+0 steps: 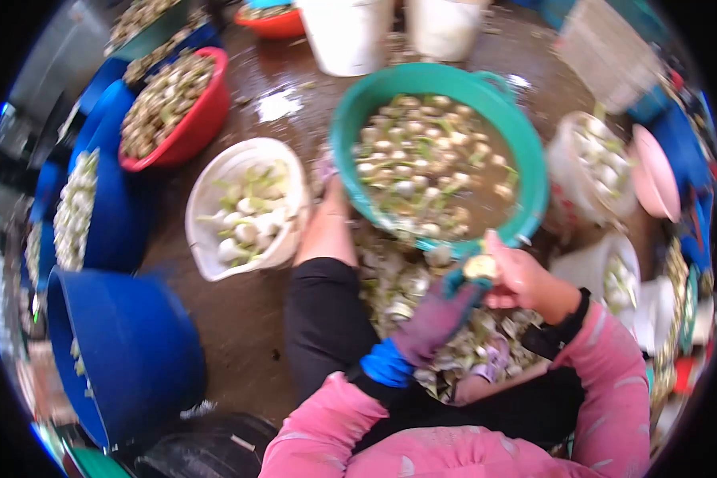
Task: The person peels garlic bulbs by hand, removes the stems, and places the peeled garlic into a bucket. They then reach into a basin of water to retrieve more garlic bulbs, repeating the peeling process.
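Observation:
My left hand, in a purple and teal glove, is closed on a pale garlic bulb. My bare right hand is closed close against the bulb from the right, thumb up; what its fingers grip is hidden and blurred. Both hands are just in front of a large green basin of brownish water, where many garlic bulbs with short green stems float. Below my hands, a heap of peeled skins and trimmings lies between my legs.
Left of my leg stands a white tub of trimmed bulbs. A blue tub and a red basin of bulbs are further left. White buckets of bulbs and a pink basin stand right. The floor is wet.

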Demonstrator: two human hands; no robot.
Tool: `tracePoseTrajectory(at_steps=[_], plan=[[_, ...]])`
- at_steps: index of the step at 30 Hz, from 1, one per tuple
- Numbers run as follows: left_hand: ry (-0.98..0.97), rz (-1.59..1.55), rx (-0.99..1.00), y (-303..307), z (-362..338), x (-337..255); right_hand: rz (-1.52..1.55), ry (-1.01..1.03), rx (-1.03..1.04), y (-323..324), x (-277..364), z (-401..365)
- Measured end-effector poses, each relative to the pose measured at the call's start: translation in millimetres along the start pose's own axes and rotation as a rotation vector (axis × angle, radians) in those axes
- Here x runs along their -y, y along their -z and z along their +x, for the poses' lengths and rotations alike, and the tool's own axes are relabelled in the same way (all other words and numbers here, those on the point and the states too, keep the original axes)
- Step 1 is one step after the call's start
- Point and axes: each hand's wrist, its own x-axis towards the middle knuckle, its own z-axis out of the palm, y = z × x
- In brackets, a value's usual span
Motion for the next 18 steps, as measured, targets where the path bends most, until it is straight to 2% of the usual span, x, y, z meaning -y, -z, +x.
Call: tracePoseTrajectory(at_steps=[1,2,3,4,6,7,8,11,13,16,18], plan=[[-0.013,-0.055,0.089,-2,-7,-5,-0.086,0.071,0.236,19,-15,-4],[0.09,-0.089,0.158,-1,-5,8,-0.129,0.076,0.158,19,-22,-20],[0.093,-0.289,0.128,-11,-14,12,-0.194,0.175,0.094,21,-26,-36],[0.065,-0.301,0.134,-12,-23,14,-0.264,0.27,0.037,22,-31,-52],[0.018,-0.251,0.133,-20,-39,5,-0.487,0.647,-0.153,19,-44,-81],[0.024,-0.239,0.162,-27,-47,1,-0.481,0.666,-0.209,14,-48,-95],[0.031,-0.22,0.134,-33,-54,-4,-0.624,0.917,-0.312,13,-61,-96],[0.034,-0.098,0.089,-41,-73,-13,-0.547,1.009,-0.351,5,-81,-104],[0.014,-0.006,0.045,-45,-84,-13,-0.715,0.995,-0.412,1,-88,-109],[-0.103,0.042,0.02,-45,-93,-8,-0.737,1.024,-0.376,-5,-97,-110],[-0.084,0.012,-0.047,-52,-98,-6,-0.777,1.073,-0.421,-11,-101,-106]])
